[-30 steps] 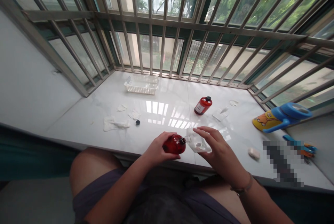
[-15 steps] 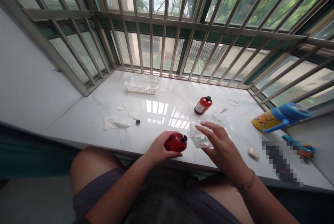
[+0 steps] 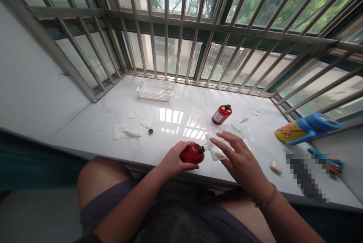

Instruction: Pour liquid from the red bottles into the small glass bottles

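My left hand (image 3: 176, 158) is wrapped round a small red bottle (image 3: 193, 153) that lies tilted, its open neck pointing right. My right hand (image 3: 241, 161) holds a small clear pouch (image 3: 214, 150) with its spout close to the bottle's neck; the fingers are partly spread over it. Both hands are just above the near edge of the white marble sill (image 3: 176, 122). A small black cap (image 3: 150, 131) lies on the sill to the left. A second red bottle (image 3: 221, 114) with a black cap stands farther back.
A white plastic basket (image 3: 155, 90) sits near the window bars. Crumpled white wipes (image 3: 126, 132) lie at left, clear wrappers (image 3: 239, 124) by the far bottle. A blue and yellow toy-like item (image 3: 307, 127), a small white piece (image 3: 276, 166) and coloured tools (image 3: 329, 158) are at right.
My right hand has lifted the clear pouch a little and brought it nearer the bottle's neck. The left hand and red bottle have barely moved.
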Motion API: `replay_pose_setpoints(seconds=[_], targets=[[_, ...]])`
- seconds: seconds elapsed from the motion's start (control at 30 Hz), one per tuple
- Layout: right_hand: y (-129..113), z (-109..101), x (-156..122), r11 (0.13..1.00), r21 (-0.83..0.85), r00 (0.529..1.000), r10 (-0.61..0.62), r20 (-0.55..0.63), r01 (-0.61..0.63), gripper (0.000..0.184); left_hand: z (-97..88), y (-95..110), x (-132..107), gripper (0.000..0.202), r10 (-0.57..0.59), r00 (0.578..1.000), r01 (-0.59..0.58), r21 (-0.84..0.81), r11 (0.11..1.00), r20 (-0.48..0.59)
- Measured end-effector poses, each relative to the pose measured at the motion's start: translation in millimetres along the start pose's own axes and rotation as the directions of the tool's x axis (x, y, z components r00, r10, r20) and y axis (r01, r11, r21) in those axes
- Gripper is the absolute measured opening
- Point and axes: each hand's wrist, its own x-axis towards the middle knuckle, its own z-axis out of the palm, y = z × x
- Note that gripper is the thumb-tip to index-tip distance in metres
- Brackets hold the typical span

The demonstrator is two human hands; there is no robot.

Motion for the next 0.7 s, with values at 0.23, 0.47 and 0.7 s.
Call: replay_pose_setpoints(seconds=[0.23,0.47,0.7], targets=[[3.3,-1.0,1.0,0.999,-0.032,1.000,-0.026,0.005,0.026,0.064,0.6,-0.2,0.0,0.089,-0.001,1.000,0.001,0.011,1.000,0.009],[1.2,-3.9,2.9,0.999,-0.042,1.000,-0.029,0.010,0.029,0.066,0.2,1.3,0.6,0.088,-0.012,1.000,0.012,0.018,1.000,0.003],[2.6,-5.0,3.0,0.998,-0.056,0.999,-0.039,0.018,0.040,0.064,0.0,0.8,0.9,0.088,-0.002,1.000,0.002,0.012,1.000,0.005]])
